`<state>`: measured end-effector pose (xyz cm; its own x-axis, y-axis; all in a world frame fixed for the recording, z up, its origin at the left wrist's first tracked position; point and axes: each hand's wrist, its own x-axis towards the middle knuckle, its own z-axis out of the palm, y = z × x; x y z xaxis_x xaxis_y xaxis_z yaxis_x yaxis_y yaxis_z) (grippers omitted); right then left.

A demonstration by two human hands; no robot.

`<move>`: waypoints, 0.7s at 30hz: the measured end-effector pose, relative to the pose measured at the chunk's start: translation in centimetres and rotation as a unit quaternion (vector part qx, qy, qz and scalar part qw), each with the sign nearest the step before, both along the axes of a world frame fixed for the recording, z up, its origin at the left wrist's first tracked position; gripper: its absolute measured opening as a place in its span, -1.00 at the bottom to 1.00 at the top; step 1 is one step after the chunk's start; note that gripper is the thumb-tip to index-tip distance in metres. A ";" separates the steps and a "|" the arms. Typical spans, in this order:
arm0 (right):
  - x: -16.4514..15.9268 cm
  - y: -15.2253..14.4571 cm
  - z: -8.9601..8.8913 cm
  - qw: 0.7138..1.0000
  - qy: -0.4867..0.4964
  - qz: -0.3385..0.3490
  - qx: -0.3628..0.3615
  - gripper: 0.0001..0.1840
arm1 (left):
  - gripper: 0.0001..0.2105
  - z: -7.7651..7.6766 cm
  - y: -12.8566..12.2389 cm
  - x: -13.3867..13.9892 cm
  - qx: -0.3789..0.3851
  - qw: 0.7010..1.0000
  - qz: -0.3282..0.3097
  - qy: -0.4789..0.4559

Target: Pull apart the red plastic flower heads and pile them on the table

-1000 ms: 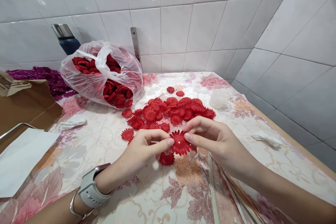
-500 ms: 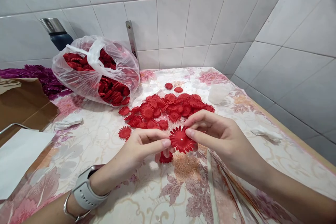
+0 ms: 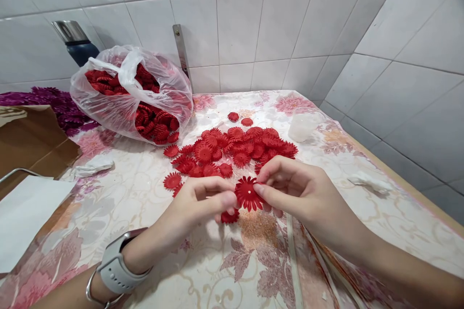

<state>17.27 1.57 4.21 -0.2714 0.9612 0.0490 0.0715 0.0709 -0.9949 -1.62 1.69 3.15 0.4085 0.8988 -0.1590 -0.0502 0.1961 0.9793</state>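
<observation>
A red artificial flower piece [image 3: 248, 194] with pointed petals and a small pale hole in its middle is held up between both hands. My left hand [image 3: 208, 198] pinches its left edge between thumb and fingers. On the opposite edge, my right hand [image 3: 295, 186] grips the petals with thumb and index finger. Another red flower piece [image 3: 229, 216] shows just below the left fingertips; whether the fingers touch it I cannot tell. Behind the hands lies a loose pile of red flower pieces [image 3: 235, 145] on the floral tablecloth [image 3: 203, 270].
A clear plastic bag [image 3: 108, 120] full of red flower pieces stands at the back left, before a dark blue flask [image 3: 81, 50]. Purple flowers [image 3: 50, 106], a cardboard box [image 3: 36, 140] and white paper [image 3: 29, 222] lie at left. Crumpled tissue [image 3: 369, 182] lies right; tiled walls enclose the table.
The held flower piece has turned slightly, and its petals look fewer and more clearly separated. Both hands stay in nearly the same place, the right fingers shifting a little.
</observation>
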 end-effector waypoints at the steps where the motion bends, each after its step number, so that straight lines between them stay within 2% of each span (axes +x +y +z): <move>1: 0.0 0.0 0.0 1.000 0.002 -0.008 -0.003 -0.90 | -0.89 0.0 -0.1 0.0 -0.007 1.000 -0.010 0.005; 7: 0.1 -0.2 0.1 0.999 0.003 -0.026 -0.021 -0.89 | -0.95 0.3 -0.4 0.3 -0.003 1.000 0.017 0.022; 13: -0.2 -0.6 0.3 0.999 0.029 -0.011 -0.038 -0.83 | -0.87 0.1 -0.9 0.5 -0.046 0.997 -0.029 0.045; 18: -0.2 -0.6 0.2 0.996 0.054 0.021 -0.066 -0.79 | -0.87 0.1 -0.8 0.4 0.000 0.999 0.032 0.002; 21: -0.2 -0.6 0.1 0.993 0.059 0.043 -0.095 -0.78 | -0.84 0.2 -0.8 0.4 0.000 1.000 0.026 -0.012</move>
